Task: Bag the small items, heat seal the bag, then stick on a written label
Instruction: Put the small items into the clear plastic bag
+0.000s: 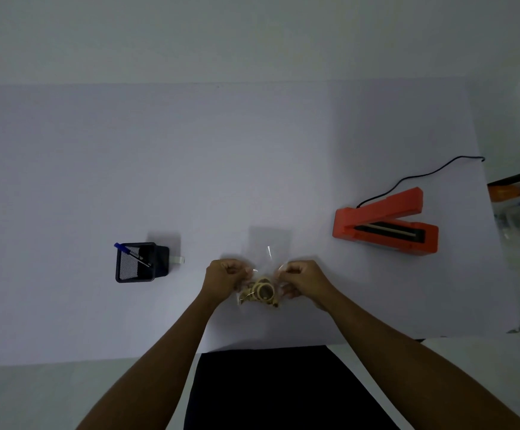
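Observation:
A clear plastic bag (260, 291) hangs between my two hands near the table's front edge, with several small tan rings and bits inside at its bottom. My left hand (226, 276) pinches the bag's left top corner and my right hand (300, 279) pinches the right one. A second clear bag (269, 243) lies flat on the table just behind them. The orange heat sealer (385, 223) stands to the right with its arm raised. A small white label (179, 259) lies beside a black mesh pen holder (136, 262) holding a blue pen (130, 251).
The sealer's black cord (423, 175) runs back toward the table's right edge. The white table (190, 166) stretches wide behind the hands. Cluttered items (519, 206) sit off the table at the far right.

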